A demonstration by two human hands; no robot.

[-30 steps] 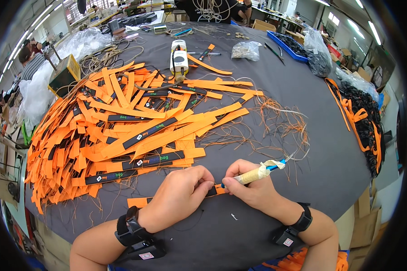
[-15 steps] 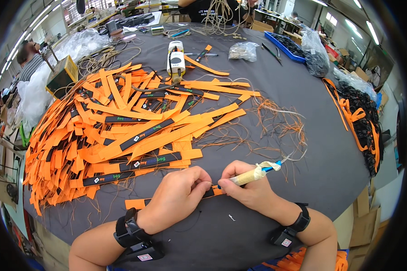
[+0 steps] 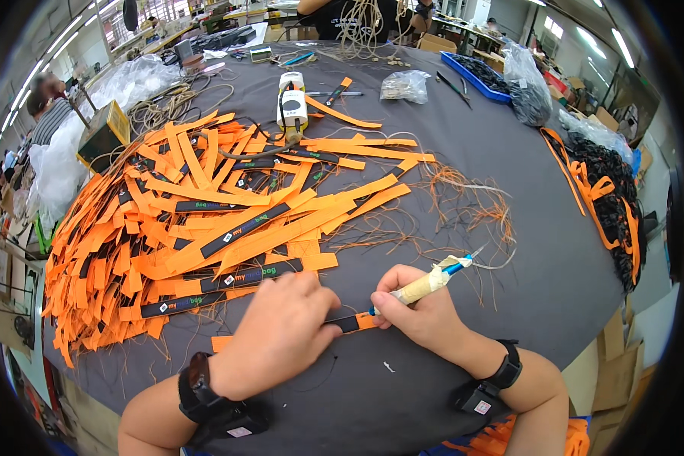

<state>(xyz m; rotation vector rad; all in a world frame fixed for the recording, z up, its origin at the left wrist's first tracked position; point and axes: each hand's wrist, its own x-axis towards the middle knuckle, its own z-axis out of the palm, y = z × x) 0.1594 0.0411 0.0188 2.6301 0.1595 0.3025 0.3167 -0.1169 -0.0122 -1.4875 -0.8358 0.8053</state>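
My left hand (image 3: 277,334) lies palm down on an orange strap with a black band (image 3: 351,323), pinning it flat on the dark grey table (image 3: 463,197). My right hand (image 3: 420,311) is closed around a thin tool with a tape-wrapped handle and blue tip (image 3: 433,280), its lower end touching the strap. Both wrists carry black bands. A large heap of orange straps (image 3: 205,220) spreads across the table just beyond my left hand.
Loose orange threads (image 3: 463,205) lie right of the heap. A white device (image 3: 292,106) stands behind it. At the right edge are black and orange straps (image 3: 608,190), at the back a blue tray (image 3: 482,76) and clear bags. Other people work at the far side and left.
Both hands stay on the same strap. The tool has shifted only slightly in my right hand; the view has moved a little.
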